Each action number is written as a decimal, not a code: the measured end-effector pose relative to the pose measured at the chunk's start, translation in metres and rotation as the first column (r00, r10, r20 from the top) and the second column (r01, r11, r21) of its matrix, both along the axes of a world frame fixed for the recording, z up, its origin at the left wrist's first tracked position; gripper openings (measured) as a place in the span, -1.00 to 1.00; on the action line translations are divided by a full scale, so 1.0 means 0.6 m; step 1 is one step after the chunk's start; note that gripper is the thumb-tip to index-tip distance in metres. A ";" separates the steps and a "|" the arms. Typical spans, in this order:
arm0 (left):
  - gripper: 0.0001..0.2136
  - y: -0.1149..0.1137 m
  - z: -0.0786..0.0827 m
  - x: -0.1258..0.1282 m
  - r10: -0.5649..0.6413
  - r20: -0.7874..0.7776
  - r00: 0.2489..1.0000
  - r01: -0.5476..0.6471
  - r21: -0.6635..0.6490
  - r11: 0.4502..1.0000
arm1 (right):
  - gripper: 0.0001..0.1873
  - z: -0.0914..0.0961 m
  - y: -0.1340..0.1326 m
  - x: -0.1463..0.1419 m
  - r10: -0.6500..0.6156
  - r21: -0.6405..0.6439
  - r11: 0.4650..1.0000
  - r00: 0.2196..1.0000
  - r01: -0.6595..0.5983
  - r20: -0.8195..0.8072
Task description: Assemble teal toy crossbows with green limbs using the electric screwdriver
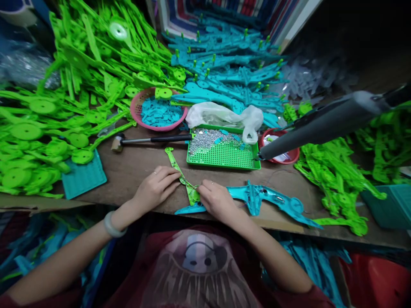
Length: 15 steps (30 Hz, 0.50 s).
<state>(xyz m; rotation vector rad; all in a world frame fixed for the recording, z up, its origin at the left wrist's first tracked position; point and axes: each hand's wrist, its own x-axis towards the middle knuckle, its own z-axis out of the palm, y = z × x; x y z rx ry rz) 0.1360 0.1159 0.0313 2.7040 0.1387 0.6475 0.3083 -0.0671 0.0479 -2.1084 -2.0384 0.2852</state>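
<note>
A narrow green plastic arm slants across the bench edge in front of me, its wide lower end lying against a long blue bow-shaped plastic part. My left hand is closed, its fingertips gripping the green arm near the middle. Just to the right, my right hand is pinched over the arm's wide end and covers part of the blue piece. A thin cord or wire seems to run between my fingertips. What the right fingertips hold is hidden.
Beyond my hands lie a hammer and a green tray of small metal bits. A pink basket holds blue pieces. A grey power screwdriver juts in over a red bowl. Green parts and blue parts are heaped around.
</note>
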 end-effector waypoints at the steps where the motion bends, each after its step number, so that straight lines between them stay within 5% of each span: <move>1: -0.76 0.000 0.000 0.000 0.007 -0.002 1.000 -0.007 -0.010 1.000 | -0.86 -0.001 0.000 0.000 -0.001 0.005 1.000 1.000 0.001 0.002; 15: -0.76 0.001 0.004 0.001 0.009 -0.055 0.998 -0.012 -0.067 0.998 | -0.85 -0.003 -0.001 -0.001 -0.015 0.022 1.000 0.999 0.015 -0.030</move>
